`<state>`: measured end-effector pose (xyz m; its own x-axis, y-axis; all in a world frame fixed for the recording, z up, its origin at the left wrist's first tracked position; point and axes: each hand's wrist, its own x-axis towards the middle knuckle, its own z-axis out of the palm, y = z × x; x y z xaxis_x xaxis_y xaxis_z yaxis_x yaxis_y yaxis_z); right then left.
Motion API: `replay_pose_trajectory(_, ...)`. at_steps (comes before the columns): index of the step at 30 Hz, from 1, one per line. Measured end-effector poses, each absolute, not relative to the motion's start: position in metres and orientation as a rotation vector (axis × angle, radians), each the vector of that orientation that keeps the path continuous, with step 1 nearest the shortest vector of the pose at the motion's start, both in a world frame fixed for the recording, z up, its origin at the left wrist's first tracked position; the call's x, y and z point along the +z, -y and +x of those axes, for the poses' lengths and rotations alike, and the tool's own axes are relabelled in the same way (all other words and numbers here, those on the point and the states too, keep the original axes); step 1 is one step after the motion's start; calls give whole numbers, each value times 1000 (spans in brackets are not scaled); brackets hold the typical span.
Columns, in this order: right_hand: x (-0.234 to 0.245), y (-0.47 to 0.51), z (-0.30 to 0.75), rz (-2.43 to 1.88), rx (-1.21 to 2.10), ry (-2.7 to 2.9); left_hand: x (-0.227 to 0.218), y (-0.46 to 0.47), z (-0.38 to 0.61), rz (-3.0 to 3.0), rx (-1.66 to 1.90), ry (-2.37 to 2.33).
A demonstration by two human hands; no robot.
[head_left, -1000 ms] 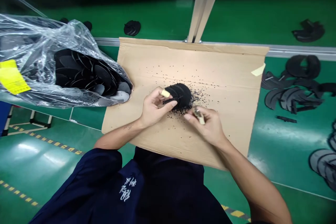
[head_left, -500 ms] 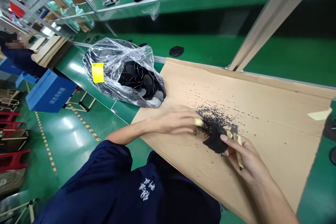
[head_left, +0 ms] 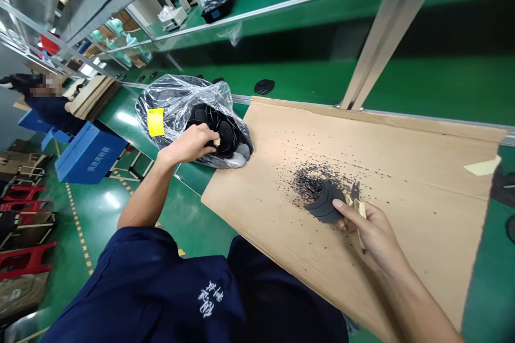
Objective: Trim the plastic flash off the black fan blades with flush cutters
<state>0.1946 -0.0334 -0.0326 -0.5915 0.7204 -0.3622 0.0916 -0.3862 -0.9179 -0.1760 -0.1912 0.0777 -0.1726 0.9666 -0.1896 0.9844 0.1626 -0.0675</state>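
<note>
My left hand (head_left: 195, 144) reaches over the opening of a clear plastic bag (head_left: 173, 86) full of black rounded flat pieces (head_left: 227, 131). Its fingers are curled down, one with a pale yellow cover; what they hold, if anything, is hidden. My right hand (head_left: 370, 225) is closed round a pair of nippers (head_left: 361, 210) with yellowish handles, their jaws pointing away from me. Thumb and fingers of that same hand pinch a black curved piece (head_left: 326, 204). The piece is above small black scraps (head_left: 309, 179) scattered across the cardboard (head_left: 410, 209).
A yellow label (head_left: 155, 121) is on the bag. Behind the cardboard stands a metal post (head_left: 386, 43), and a black piece (head_left: 264, 86) lies on the green surface. A strip of tape (head_left: 483, 166) is at right. Blue crates (head_left: 90, 153) and another person (head_left: 52, 107) are at left.
My left hand has moved left from near the scraps to the bag's opening. My right hand keeps the curved piece and nippers in nearly the same place; the piece has turned slightly.
</note>
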Motion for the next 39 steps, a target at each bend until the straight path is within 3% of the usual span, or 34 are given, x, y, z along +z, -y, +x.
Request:
replay_pose_trajectory(6,-38,35,196,-1136,2041,1359,72,171,-139,1629,1053,-2137)
replay_pose_trajectory(10,-41,39,197,-1099,1909,1392,22,133,-71,1365,1376,-1688)
replay_pose_trajectory(14,-41,41,199,-1100,1782,1415,-24,107,-6,1113,1403,-1424)
replay_pose_trajectory(19,-42,42,201,-1098,1661,1406,-46,107,22,1157,1423,-1562)
replay_pose_trajectory(33,-38,41,199,-1166,1635,1523,-36,107,-5,1280,1325,-1451)
replay_pose_trajectory(39,-38,41,200,-1062,1728,1612,-16,100,-18,1595,929,-1363)
